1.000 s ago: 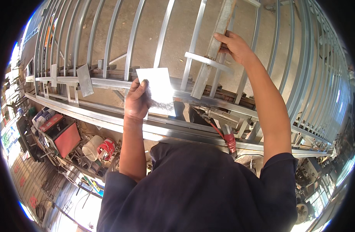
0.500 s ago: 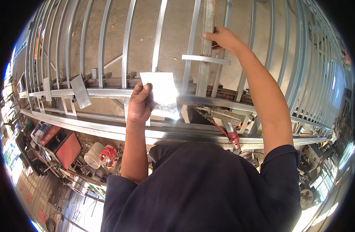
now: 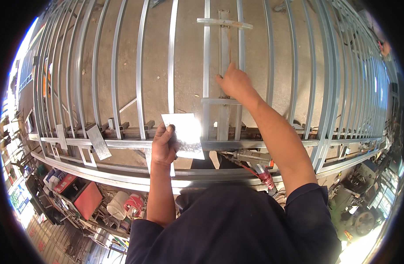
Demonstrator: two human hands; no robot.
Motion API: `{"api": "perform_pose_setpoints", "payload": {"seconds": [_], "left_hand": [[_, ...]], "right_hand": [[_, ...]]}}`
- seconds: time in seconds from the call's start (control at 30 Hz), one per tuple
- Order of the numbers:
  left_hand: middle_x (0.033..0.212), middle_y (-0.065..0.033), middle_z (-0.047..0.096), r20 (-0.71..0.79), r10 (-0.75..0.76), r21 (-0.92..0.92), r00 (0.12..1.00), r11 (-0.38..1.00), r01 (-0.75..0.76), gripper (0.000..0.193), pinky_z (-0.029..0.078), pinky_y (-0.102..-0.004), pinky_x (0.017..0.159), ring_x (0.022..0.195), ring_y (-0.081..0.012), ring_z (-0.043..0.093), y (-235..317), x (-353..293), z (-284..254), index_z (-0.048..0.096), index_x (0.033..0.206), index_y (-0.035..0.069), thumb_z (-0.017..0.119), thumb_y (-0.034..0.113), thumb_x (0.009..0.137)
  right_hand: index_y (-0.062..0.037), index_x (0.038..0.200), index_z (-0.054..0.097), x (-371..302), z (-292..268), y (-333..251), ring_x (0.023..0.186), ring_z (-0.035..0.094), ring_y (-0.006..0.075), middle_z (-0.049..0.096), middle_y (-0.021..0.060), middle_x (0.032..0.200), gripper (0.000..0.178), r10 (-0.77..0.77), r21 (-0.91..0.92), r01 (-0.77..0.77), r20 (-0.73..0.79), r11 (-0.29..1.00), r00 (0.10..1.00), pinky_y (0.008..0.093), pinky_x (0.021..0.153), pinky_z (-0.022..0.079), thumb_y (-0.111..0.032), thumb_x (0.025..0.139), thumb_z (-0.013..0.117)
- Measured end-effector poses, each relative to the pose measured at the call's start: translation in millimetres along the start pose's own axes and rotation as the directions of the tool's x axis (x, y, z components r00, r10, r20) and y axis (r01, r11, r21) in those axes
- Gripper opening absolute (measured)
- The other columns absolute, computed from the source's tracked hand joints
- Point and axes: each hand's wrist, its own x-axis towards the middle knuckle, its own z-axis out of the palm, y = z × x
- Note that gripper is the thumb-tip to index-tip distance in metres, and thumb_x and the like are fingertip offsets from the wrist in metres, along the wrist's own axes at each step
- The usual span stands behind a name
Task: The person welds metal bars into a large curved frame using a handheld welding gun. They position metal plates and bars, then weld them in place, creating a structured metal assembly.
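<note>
My left hand pinches the left edge of a shiny rectangular metal plate, held above the long rail of a metal frame. Glare washes out part of the plate. Beyond it, my right hand reaches over a dull flat steel bar between two frame uprights. The forefinger is stretched out and the thumb stands apart; the other fingers are mostly hidden. Just below that hand lies a short metal crosspiece. A second crosspiece lies farther away.
Silver bars run away from me in a row. Loose metal plates rest on the rail at the left. A power tool lies near my right forearm. A red box and a white bucket stand at the lower left.
My right hand has drawn back toward me along the bar, nearer the short crosspiece, and its forefinger has straightened. The whole view has shifted. My left hand keeps the plate.
</note>
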Motion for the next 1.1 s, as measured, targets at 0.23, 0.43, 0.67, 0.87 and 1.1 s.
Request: {"api": "perform_pose_setpoints", "payload": {"seconds": [0.23,0.43,0.67,0.87,1.1], "left_hand": [[0.11,-0.0025,0.072,-0.018,0.006,0.013,1.0,1.0,-0.005,0.03,0.054,-0.0357,0.101,0.109,-0.0175,0.068,0,15,31,0.066,0.128,0.003,0.071,0.01,0.099],[0.114,-0.0053,0.071,-0.099,0.016,0.107,0.995,0.994,-0.006,0.03,0.054,-0.0342,0.101,0.111,-0.0177,0.067,14,43,68,0.063,0.128,0.001,0.07,0.01,0.099],[0.1,0.0005,0.071,0.004,0.106,0.179,0.994,0.978,-0.105,0.015,0.056,-0.0244,0.074,0.083,-0.008,0.065,40,98,127,0.067,0.117,0.006,0.067,0.011,0.103],[0.111,-0.0033,0.071,0.036,0.069,0.164,0.997,0.984,-0.074,0.021,0.055,-0.0327,0.091,0.101,-0.0159,0.067,32,134,167,0.065,0.122,0.007,0.069,0.014,0.103],[0.132,-0.0133,0.066,0.107,0.097,0.431,0.989,0.892,-0.134,0.051,0.05,-0.0362,0.104,0.119,-0.021,0.063,51,205,224,0.055,0.144,-0.003,0.07,0.025,0.103]], "right_hand": [[0.0137,0.121,0.049,0,8,6,0.086,0.076,0.0422,0.073,0.0284,0.088,0.061,-0.026,0.014,0.027,-0.063,1.0,0.998,0.0492,0.077,0.062,-0.04,0.098,0.067],[0.0162,0.124,0.049,9,12,8,0.093,0.075,0.0432,0.073,0.0311,0.094,0.067,-0.03,-0.015,0.029,-0.025,0.999,0.999,0.0495,0.082,0.061,-0.044,0.099,0.065],[0.0098,0.132,0.054,-22,-20,7,0.101,0.074,0.0417,0.075,0.0264,0.106,0.067,0.063,0.064,-0.062,-0.014,0.996,0.998,0.0482,0.087,0.059,-0.05,0.101,0.062],[-0.0017,0.139,0.062,-57,-51,10,0.103,0.07,0.0243,0.074,0.0109,0.111,0.059,-0.05,0.771,0.064,-0.042,0.634,0.998,0.0394,0.091,0.054,-0.048,0.101,0.067],[0.0022,0.136,0.063,14,-86,38,0.108,0.066,0.0192,0.071,0.0107,0.121,0.051,0.003,0.926,0.019,-0.022,0.377,1.0,0.0335,0.096,0.052,-0.032,0.099,0.071]]}}
